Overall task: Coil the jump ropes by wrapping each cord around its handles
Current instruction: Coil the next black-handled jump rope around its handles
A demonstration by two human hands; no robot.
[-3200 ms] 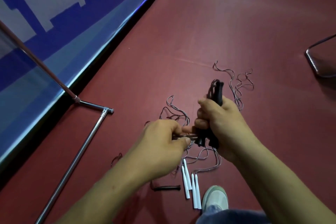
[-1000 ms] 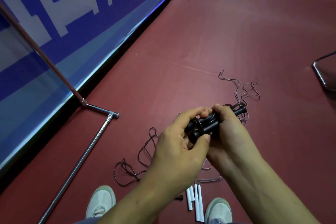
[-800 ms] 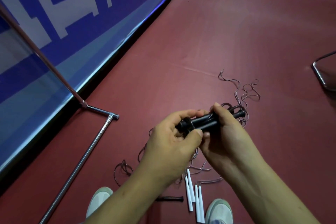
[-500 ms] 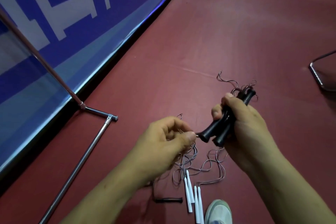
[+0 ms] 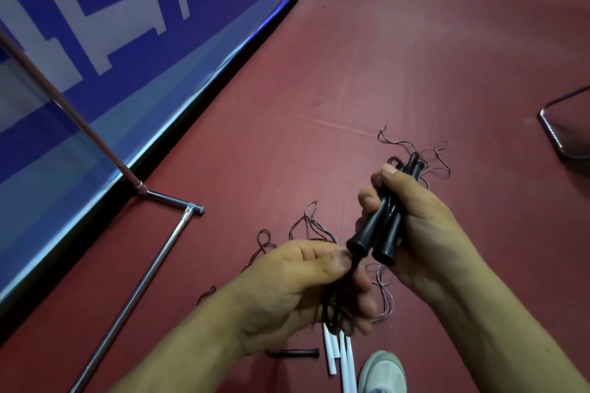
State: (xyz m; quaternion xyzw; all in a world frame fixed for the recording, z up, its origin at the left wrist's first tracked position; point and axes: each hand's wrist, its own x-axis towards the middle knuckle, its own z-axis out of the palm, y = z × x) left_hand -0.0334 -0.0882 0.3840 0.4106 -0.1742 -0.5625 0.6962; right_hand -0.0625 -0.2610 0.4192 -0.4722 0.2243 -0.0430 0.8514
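Observation:
My right hand grips two black jump-rope handles held side by side, their butt ends pointing toward me. My left hand sits just below those ends and pinches the thin dark cord that hangs from them. Loose loops of cord lie on the red floor beyond and under the hands. Several white handles and a single black handle lie on the floor near my foot.
A chrome stand foot runs along the floor at left beside a blue and white banner. A metal chair leg curves in at the right edge. My pale shoe is at the bottom.
My right hand has tilted the black handles steeper and brought them nearer. My left hand has moved right, under the handle ends, still pinching the cord.

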